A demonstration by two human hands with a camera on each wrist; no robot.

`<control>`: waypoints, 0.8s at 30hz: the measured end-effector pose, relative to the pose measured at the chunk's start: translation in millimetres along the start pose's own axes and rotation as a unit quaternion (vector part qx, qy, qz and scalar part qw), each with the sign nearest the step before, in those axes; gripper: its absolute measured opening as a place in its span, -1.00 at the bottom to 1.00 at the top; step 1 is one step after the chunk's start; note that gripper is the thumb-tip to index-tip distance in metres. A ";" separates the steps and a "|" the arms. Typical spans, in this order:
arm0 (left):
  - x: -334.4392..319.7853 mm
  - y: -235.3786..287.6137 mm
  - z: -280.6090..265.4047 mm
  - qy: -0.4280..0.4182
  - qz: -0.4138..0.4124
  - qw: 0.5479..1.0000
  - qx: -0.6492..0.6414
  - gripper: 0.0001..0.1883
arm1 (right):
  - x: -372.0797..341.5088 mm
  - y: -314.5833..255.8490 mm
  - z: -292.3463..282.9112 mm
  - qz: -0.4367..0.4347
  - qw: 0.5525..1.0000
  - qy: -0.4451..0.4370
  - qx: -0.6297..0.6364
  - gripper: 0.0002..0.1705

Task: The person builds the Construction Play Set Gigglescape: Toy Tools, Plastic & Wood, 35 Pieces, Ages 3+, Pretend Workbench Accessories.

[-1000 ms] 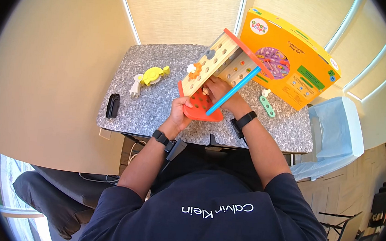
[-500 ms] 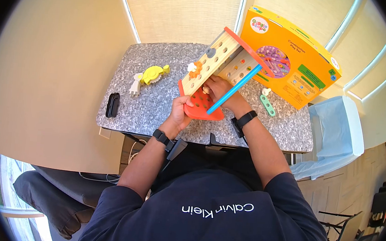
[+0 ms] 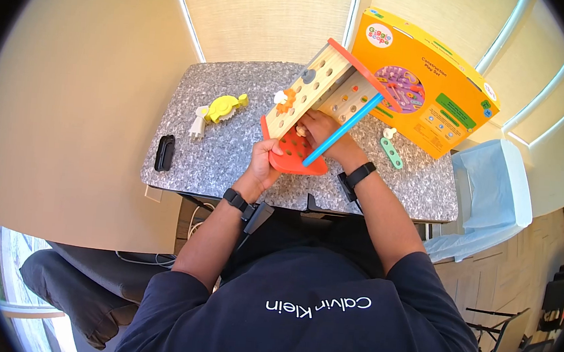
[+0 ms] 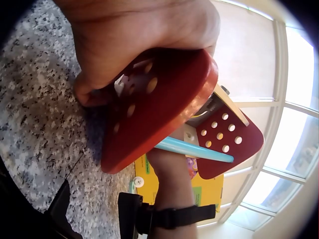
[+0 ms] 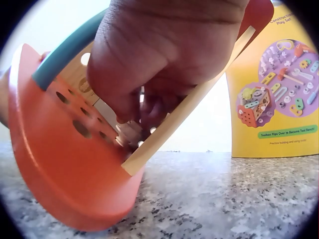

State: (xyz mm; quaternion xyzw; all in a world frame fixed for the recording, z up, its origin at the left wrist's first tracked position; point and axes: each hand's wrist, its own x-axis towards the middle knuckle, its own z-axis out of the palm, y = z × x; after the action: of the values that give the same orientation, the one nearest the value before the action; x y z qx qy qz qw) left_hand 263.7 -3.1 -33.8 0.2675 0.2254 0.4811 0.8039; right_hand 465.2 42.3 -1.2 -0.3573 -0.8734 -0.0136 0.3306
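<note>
My left hand (image 3: 263,166) grips the red end panel (image 3: 289,158) of a toy toolbox, thumb over its inner face. Perforated wooden sides (image 3: 322,72) join the two red ends, and a blue rod (image 3: 343,132) runs between them. The toolbox is held tilted above the table. Reaching inside past the rod, my right hand (image 3: 326,131) has curled fingers that pinch a small cream-coloured piece (image 5: 130,132) close to the wooden side; the fingertips are partly hidden. On that side's outer face sit an orange gear (image 3: 290,100) with a white bolt head (image 3: 279,98) and a grey round piece (image 3: 308,77).
Behind on the right stands a yellow play set box (image 3: 433,62). A green strip with holes (image 3: 392,155) and a white bolt (image 3: 389,134) lie before it. Left are a yellow toy piece (image 3: 223,110), white pieces (image 3: 198,126) and a black tray (image 3: 164,154). A lined bin (image 3: 505,189) stands right.
</note>
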 end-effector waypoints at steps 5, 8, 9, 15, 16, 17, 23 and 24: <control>-3.5 2.4 5.5 0.004 -0.001 1.000 -0.004 -0.24 | -2.7 11.2 10.1 0.006 0.999 -0.031 -0.009 -0.72; -1.6 1.1 1.3 -0.002 0.000 1.000 -0.003 -0.23 | -2.7 13.2 13.1 0.017 0.999 -0.037 -0.024 -0.83; -1.8 1.4 1.8 -0.002 0.000 1.000 -0.003 -0.23 | -2.5 12.7 12.9 0.024 0.999 -0.038 -0.022 -0.87; -5.1 3.6 7.8 0.000 -0.002 1.000 -0.020 -0.33 | -2.6 10.8 13.8 0.033 0.998 -0.041 -0.036 -0.88; -4.2 2.8 6.2 -0.002 -0.001 1.000 -0.020 -0.34 | -2.6 10.4 14.0 0.033 0.998 -0.038 -0.041 -0.87; -3.6 2.2 4.5 -0.004 0.000 1.000 -0.020 -0.34 | -2.3 10.1 14.3 0.033 0.998 -0.038 -0.040 -0.87; -7.4 3.9 10.0 0.003 0.000 1.000 -0.027 -0.34 | 3.2 -11.0 -5.0 0.067 0.997 0.010 0.043 -0.79; -5.9 2.3 6.6 0.003 -0.001 1.000 -0.027 -0.34 | 2.3 -4.8 -2.7 0.038 0.999 -0.010 0.025 -0.74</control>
State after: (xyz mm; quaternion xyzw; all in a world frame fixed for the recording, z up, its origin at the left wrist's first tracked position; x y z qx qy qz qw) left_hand 263.8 -8.8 -26.7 0.2439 0.2145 0.4871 0.8107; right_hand 462.5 39.4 3.3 -0.3822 -0.8625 0.0242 0.3308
